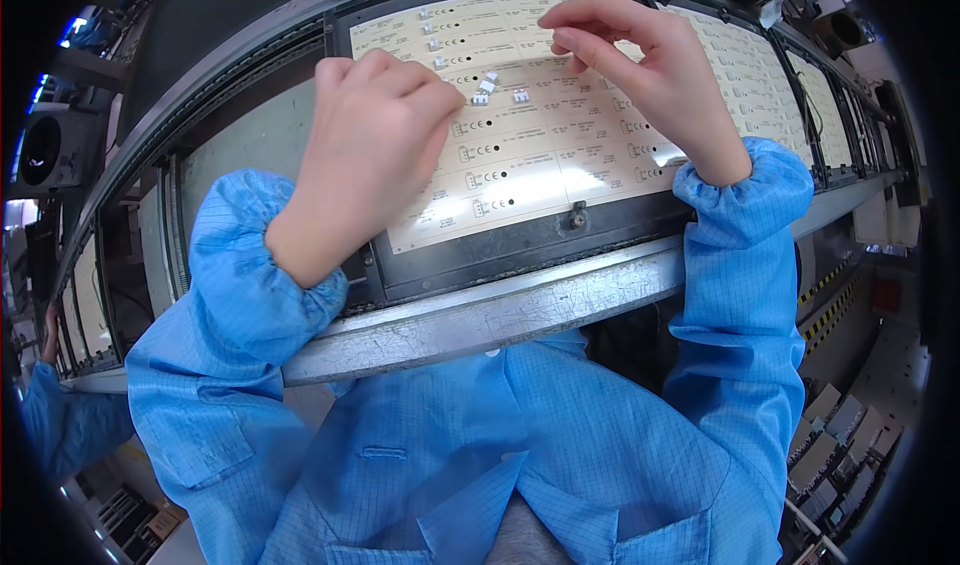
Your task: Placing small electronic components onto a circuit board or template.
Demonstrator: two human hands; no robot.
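Note:
A cream printed circuit board panel (540,180) lies in a dark frame in front of me, with rows of printed marks and black dots. Over its left part, my left hand (375,135) is closed with its fingers curled under; whatever they hold is hidden. Beside those fingers, small white connectors (481,98) lie loose on the panel, one of them tilted (488,81). Another white connector (520,95) sits a little to the right. My right hand (650,70) hovers above the far right part, its fingers bent and apart, with nothing visible between them. Several white connectors (440,63) stand in a column near the far left edge.
A worn metal rail (500,310) runs along the near side. Further panels with white parts (755,105) continue to the right on the line. Dark clamps (578,217) stick up from the frame. At the far left, another person's blue sleeve (60,415) shows.

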